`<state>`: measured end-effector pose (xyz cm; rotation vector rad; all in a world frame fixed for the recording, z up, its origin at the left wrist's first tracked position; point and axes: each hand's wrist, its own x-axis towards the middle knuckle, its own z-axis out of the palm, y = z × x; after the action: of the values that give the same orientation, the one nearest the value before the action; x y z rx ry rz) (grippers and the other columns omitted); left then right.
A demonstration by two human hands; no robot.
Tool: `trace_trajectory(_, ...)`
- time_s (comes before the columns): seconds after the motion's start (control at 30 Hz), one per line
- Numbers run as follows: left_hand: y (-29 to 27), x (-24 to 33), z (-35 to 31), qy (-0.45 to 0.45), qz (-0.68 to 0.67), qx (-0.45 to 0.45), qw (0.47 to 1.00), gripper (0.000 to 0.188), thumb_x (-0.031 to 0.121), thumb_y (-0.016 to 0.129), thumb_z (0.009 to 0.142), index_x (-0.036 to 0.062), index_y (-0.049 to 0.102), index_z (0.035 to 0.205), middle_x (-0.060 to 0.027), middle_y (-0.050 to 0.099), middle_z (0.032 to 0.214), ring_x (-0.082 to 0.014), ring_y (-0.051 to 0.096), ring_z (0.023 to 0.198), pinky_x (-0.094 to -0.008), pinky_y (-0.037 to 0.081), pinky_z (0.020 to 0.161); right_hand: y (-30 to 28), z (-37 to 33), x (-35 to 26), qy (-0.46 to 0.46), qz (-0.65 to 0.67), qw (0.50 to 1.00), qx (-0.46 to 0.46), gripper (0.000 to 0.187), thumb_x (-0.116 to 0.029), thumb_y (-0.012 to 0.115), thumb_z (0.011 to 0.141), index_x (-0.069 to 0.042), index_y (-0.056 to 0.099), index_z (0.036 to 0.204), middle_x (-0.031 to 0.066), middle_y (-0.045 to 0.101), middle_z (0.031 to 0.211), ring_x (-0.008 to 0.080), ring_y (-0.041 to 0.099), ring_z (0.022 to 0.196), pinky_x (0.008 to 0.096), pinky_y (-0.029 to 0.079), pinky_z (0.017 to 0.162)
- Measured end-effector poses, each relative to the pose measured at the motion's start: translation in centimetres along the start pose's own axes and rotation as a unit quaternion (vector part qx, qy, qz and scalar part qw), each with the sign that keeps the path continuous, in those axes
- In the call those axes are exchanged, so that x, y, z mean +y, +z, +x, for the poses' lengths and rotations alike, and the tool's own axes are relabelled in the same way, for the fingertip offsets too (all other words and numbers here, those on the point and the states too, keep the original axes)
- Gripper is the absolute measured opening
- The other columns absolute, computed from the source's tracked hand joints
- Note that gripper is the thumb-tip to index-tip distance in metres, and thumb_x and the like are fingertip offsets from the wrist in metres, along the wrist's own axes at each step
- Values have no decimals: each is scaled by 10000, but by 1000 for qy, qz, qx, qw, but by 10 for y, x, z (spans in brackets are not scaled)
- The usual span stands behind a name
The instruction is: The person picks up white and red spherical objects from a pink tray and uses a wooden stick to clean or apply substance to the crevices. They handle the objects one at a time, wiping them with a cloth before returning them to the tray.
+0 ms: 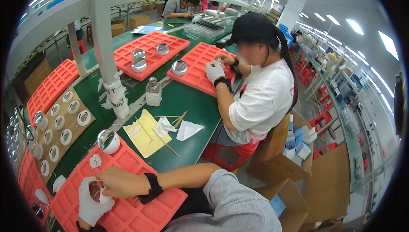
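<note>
My left hand (92,206), in a white glove, is wrapped round a shiny rounded piece (96,190) with reddish reflections, above a red compartment tray (140,185). My bare right hand (121,182) comes across from the right, its fingers pinched together against the piece. Whatever those fingertips hold is hidden; a white bit shows beside them, which could be cloth or glove. On the tray's far corner sits a mirrored dome on a white base (109,141). Near it lies a crumpled white wad (95,161).
A yellow sheet (147,135) with thin wooden sticks and white wipes (188,130) lies on the green table. Beyond stands a clear bottle (153,91) by a post (104,40). Cardboard (59,123) with white rings lies left. A co-worker (264,78) handles something at another red tray.
</note>
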<state>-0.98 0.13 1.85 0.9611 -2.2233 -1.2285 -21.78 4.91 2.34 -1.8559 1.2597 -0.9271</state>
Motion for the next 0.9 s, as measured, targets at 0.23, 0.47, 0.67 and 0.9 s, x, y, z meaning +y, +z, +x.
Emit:
trace_trajectory(0.23,19,-11,-7,8,63,92,994,615,104,849,648,60,533,1175,-96,608,1065,-228,609,970,-356,510,856,-1,7,10,16,57,998,-15,184,-70,740,745,54,639,835,230,686,814,396,702,787,457,533,677)
trace_trajectory(0.47,27,-7,-9,8,118,196,973,664,143,892,657,42,535,1208,-128,609,1072,-284,621,957,-382,520,856,16,2,9,14,18,1000,11,262,-125,665,921,61,559,1073,222,675,816,412,686,761,485,517,661)
trace_trajectory(0.67,-25,14,-2,44,128,-10,991,700,198,933,622,40,567,1198,-145,619,1096,-331,632,999,-429,522,905,20,-4,1,-8,-10,1000,3,312,-180,561,1047,47,422,1209,230,647,784,432,656,736,542,471,637)
trace_trajectory(0.9,-17,9,0,18,100,-27,994,749,248,939,616,64,576,1244,-127,649,1072,-337,655,1028,-435,529,927,17,-5,-2,6,24,1000,-3,301,-181,592,1034,23,441,1196,211,643,758,412,663,728,507,469,628)
